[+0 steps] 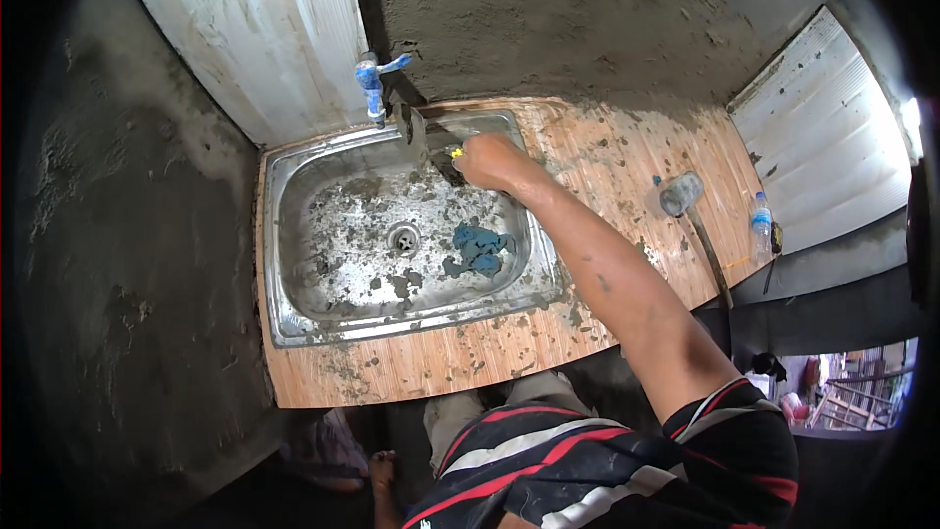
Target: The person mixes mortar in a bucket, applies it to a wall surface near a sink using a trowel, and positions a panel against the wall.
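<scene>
My right hand (496, 163) reaches over the back right part of a steel sink (338, 331), its fingers closed round a trowel. The grey, mortar-coated blade of the trowel (412, 135) points toward the back rim, just below a blue and white tap (370, 88). A bit of yellow shows at my fingers. Wet mortar clumps are scattered over the basin around the drain (404, 240). A crumpled blue cloth (480, 249), spotted with mortar, lies in the basin right of the drain. My left hand is out of the picture.
A mallet (682, 194) with a long handle lies on the wood-patterned counter (587, 152), right of the sink. Beyond it stands a plastic bottle (761, 214) near a dark tool. Mortar-plastered walls (578, 20) and white panels (245, 20) enclose the counter.
</scene>
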`<state>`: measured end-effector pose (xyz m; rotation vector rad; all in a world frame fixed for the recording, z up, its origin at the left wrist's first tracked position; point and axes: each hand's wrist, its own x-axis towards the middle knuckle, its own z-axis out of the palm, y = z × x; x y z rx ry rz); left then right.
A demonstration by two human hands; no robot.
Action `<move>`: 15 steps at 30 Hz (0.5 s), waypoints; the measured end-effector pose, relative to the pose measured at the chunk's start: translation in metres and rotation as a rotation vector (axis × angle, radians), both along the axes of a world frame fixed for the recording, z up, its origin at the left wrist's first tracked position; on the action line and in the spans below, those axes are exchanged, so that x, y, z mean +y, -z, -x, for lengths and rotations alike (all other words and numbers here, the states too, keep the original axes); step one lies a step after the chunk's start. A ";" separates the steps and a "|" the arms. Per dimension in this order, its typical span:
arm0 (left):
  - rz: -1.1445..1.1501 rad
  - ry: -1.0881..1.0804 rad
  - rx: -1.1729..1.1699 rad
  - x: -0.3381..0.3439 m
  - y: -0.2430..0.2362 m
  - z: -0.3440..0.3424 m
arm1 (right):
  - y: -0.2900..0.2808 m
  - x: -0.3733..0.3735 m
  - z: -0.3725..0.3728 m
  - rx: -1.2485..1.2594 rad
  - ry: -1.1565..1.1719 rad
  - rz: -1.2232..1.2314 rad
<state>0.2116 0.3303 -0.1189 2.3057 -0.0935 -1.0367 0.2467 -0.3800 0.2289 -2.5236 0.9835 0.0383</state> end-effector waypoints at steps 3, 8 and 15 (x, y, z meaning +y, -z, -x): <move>0.013 0.313 -0.208 0.035 0.025 -0.012 | -0.003 0.002 -0.008 0.026 -0.023 0.001; -0.109 0.672 -0.264 0.019 0.032 -0.027 | -0.010 -0.021 0.031 0.125 -0.072 0.074; -0.154 0.379 -0.141 -0.022 0.020 -0.024 | -0.014 -0.039 0.059 0.121 0.129 -0.034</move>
